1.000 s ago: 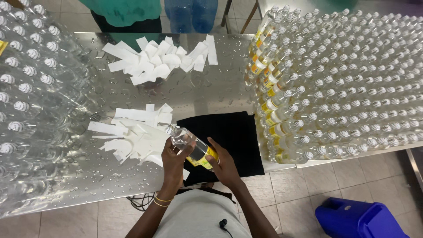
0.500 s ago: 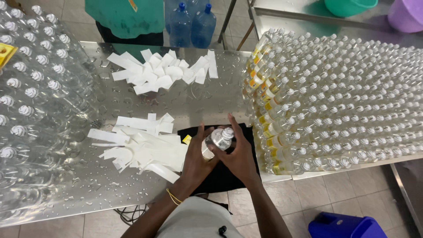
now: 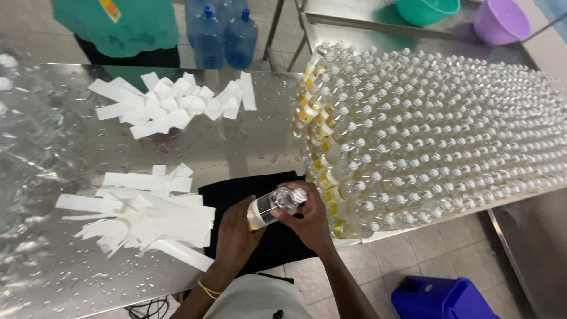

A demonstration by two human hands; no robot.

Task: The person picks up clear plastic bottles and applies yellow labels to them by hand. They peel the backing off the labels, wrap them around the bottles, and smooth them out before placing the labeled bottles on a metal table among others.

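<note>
I hold a small clear bottle (image 3: pixel 275 204) with a white cap and a dark label, tilted on its side above a black cloth (image 3: pixel 236 190). My left hand (image 3: pixel 236 233) grips its lower, labelled end. My right hand (image 3: pixel 307 220) wraps the neck end next to the cap. A loose pile of white paper strips (image 3: pixel 142 215) lies just left of the cloth on the wet steel table (image 3: pixel 53 277). A large block of capped bottles with pale liquid (image 3: pixel 425 142) stands to the right.
A second pile of white strips (image 3: pixel 171 105) lies at the table's far side, in front of a person in a green top (image 3: pixel 118 26). Two blue water jugs (image 3: pixel 223 32), a green basin (image 3: pixel 426 10), a purple bucket (image 3: pixel 501 20) and a blue container (image 3: pixel 443 298) stand around.
The bottle has turned from lying flat, through cap-up, to tilted with its cap to the right. My hands stayed over the black cloth; the view shifted right.
</note>
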